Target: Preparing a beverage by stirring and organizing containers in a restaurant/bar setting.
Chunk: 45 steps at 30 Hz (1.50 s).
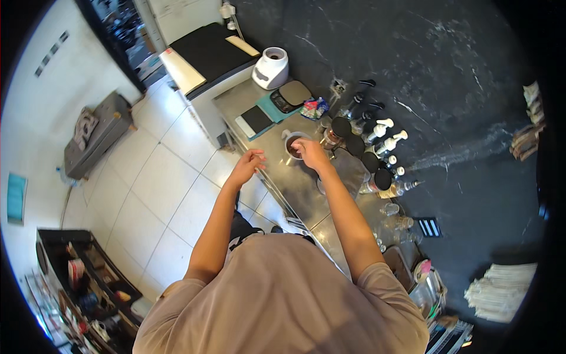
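A white cup [297,135] with dark brown contents stands on the metal counter [283,183]. My right hand [312,153] is over its right side, fingers bent together at the mouth of the cup. Whatever those fingers hold, if anything, is too small or hidden to make out. To the left, off the counter's front edge, my left hand [246,168] hangs in the air with its fingers loosely curled and apart, holding nothing. Right of the cup is a dark-lidded jar [332,137].
Behind the cup are a kitchen scale [290,96], a teal cloth [268,108], a colourful packet [313,108] and a white appliance base [272,69]. Several jars and pump bottles [380,131] line the dark wall. Glasses [398,222] stand nearer me.
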Motion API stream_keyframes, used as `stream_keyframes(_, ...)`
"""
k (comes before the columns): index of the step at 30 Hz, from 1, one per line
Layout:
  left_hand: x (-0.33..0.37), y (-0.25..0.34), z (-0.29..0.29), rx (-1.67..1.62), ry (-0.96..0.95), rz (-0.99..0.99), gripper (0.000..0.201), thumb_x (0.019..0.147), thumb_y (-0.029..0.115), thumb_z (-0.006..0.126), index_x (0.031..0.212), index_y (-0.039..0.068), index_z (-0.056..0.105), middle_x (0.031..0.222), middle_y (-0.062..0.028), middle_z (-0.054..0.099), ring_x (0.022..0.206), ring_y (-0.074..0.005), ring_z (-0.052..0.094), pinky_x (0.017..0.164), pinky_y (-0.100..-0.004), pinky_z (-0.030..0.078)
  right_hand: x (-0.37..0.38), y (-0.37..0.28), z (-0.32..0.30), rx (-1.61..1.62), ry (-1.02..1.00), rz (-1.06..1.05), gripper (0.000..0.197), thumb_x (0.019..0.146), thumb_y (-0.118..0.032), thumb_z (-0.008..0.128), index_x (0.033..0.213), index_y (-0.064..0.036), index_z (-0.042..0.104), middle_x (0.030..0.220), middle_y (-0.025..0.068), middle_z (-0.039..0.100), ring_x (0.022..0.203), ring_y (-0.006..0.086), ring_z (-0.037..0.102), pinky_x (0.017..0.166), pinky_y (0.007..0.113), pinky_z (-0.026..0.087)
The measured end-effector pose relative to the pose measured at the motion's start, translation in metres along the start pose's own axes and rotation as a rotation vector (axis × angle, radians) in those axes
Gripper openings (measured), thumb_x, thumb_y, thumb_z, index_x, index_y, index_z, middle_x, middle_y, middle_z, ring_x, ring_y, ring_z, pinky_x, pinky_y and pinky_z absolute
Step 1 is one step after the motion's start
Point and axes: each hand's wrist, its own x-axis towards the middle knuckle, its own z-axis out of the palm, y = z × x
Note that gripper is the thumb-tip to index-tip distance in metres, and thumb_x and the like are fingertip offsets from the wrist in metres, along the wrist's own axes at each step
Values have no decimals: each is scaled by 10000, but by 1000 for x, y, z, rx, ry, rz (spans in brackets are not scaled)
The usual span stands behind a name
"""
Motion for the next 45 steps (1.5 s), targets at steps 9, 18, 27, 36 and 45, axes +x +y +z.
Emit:
stream_keyframes(9,-131,8,7,-129,253,-156,365,1007,328,522,1254,65,580,1118,-65,685,954,-147,646,812,-288,461,3,28,-12,-233,-39,-41,201,957,-129,529,979,2,681,939,247,690,894,387,672,786,434,526)
stream_keyframes(18,-156,8,18,-173,317,-114,350,1017,287,483,1265,59,575,1117,-73,677,966,-149,636,837,-286,466,16,31,-18,-246,-41,-71,238,972,-218,528,985,-40,685,971,241,688,898,420,660,784,499,512)
stream_keyframes(27,-154,10,33,-158,299,-96,353,1020,307,487,1260,67,583,1116,-60,692,965,-149,643,834,-289,465,11,15,-18,-191,44,-145,233,965,-196,535,1012,-20,679,949,241,686,917,448,644,797,515,501)
stream_keyframes(36,-138,12,15,-202,248,-99,361,1019,336,519,1253,70,585,1091,-49,679,948,-138,626,827,-288,458,13,14,-13,-110,2,-158,243,974,-183,544,995,16,682,918,209,703,886,365,680,768,438,520)
stream_keyframes(45,-67,30,-40,-170,81,-126,346,1017,299,489,1255,62,569,1117,-67,677,950,-137,628,832,-271,469,20,-3,-23,-42,-99,63,224,970,-153,524,984,5,682,870,186,721,842,361,699,746,410,539)
